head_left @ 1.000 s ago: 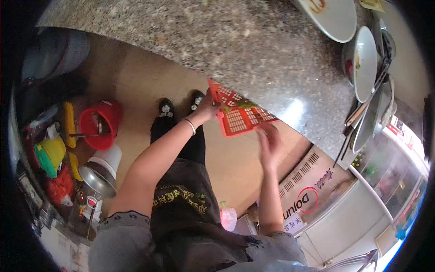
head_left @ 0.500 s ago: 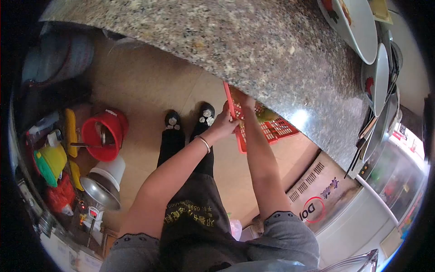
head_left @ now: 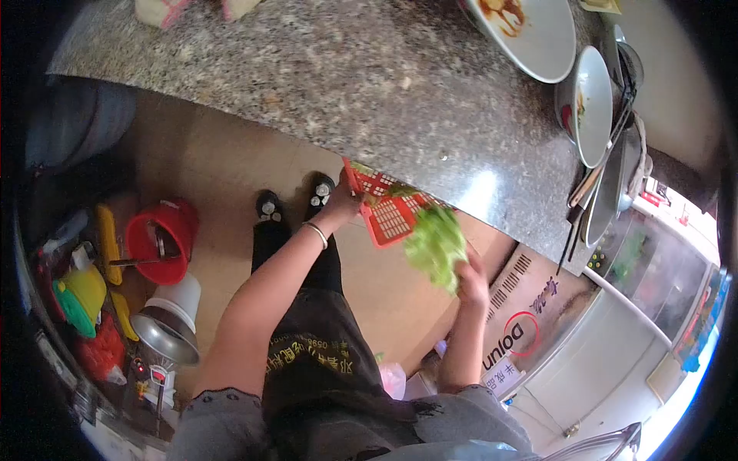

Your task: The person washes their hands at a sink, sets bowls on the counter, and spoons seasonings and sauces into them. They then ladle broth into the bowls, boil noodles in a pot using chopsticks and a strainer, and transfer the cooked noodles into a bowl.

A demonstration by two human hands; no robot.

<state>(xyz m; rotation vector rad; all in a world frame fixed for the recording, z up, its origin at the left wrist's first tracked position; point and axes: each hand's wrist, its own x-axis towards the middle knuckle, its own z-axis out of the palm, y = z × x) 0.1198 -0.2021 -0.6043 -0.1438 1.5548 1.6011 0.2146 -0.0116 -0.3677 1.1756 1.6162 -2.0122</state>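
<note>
A person seen from above stands on a tan floor (head_left: 369, 296), with a red plastic basket (head_left: 390, 220) in front of the body, its far side hidden beneath the edge of a speckled stone tabletop (head_left: 307, 84). The left hand (head_left: 340, 206), a bracelet (head_left: 317, 237) at its wrist, is closed on the near left rim of the basket. The right hand (head_left: 473, 283), to the right of the basket and nearer the body, is clamped on a bunch of bright green leaves (head_left: 435, 247), which overlaps the basket's right side from this view; whether leaves and basket touch is unclear. More greenery, partly hidden by the tabletop, shows within the basket. Left of the basket are the person's dark shoes (head_left: 269, 206) and, well apart, a red bucket (head_left: 161, 242) with a handled object inside; nearer the body than that, still left of the basket, are a white bucket (head_left: 183, 293) and a shiny metal bowl (head_left: 167, 338). Right of the basket, up on the tabletop, sit a large white dish (head_left: 530, 38) smeared with brown sauce and a smaller white bowl (head_left: 593, 107). Right of and below the basket is a pale panel (head_left: 516, 311) printed "Dojun".
</note>
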